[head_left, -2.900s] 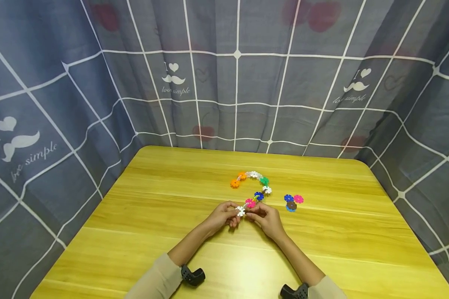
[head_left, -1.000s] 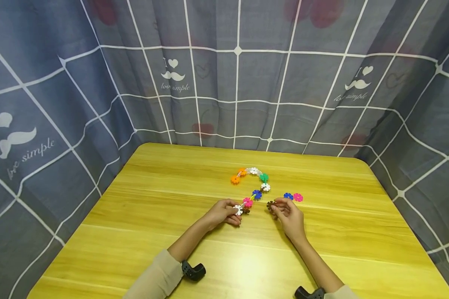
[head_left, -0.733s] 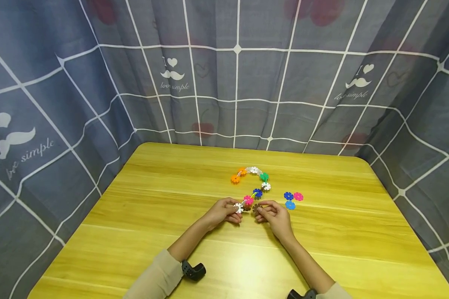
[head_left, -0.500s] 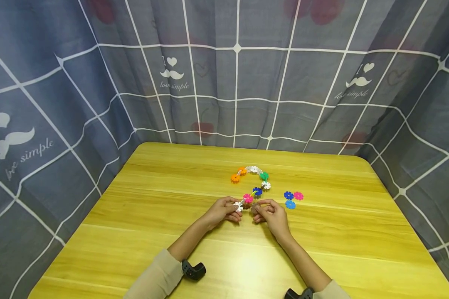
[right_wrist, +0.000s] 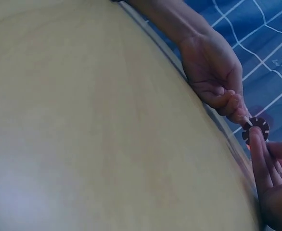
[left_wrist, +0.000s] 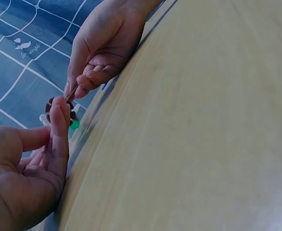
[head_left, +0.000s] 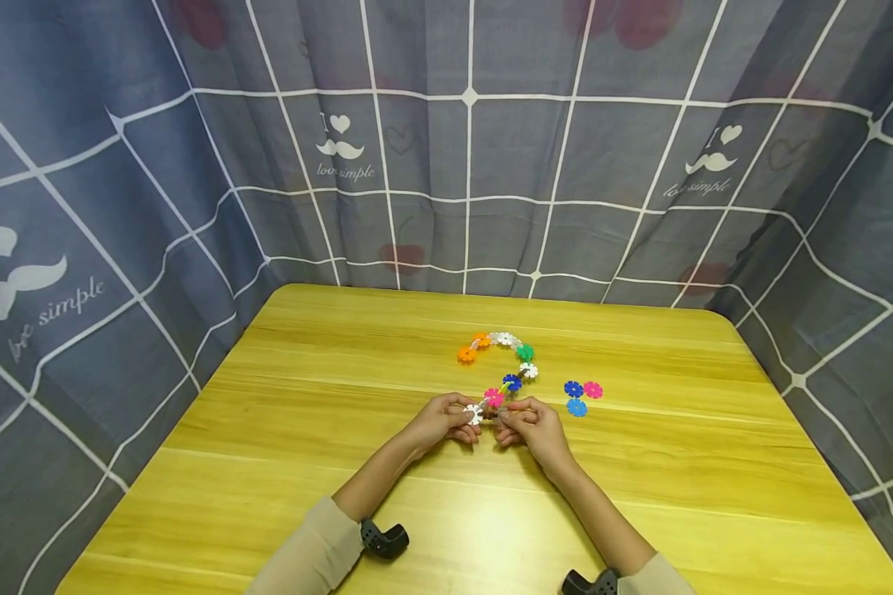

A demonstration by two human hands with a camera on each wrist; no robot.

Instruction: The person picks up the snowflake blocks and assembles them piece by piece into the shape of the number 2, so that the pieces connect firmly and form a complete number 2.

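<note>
A chain of interlocking flower-shaped plastic discs curves over the table (head_left: 305, 388). Its orange disc (head_left: 466, 355) lies at the far end, and a green disc (head_left: 525, 353), a blue disc (head_left: 512, 383) and a pink disc (head_left: 494, 398) sit along it. My left hand (head_left: 439, 421) pinches the white disc (head_left: 474, 414) at the near end. Close beside it, my right hand (head_left: 533, 426) pinches a brown disc (right_wrist: 262, 124) between thumb and fingers. Another brown disc (left_wrist: 49, 104) is at the chain's end, partly behind the left fingertips. Whether the two brown discs interlock is hidden by fingers.
Right of the chain lie three loose discs: dark blue (head_left: 574, 389), pink (head_left: 593, 389) and light blue (head_left: 576, 407). A grey checked curtain (head_left: 424, 182) hangs behind and at both sides of the table.
My right hand has picked the brown disc from the loose group and brought it left to the chain's near end. The left hand keeps its pinch on the white disc.
</note>
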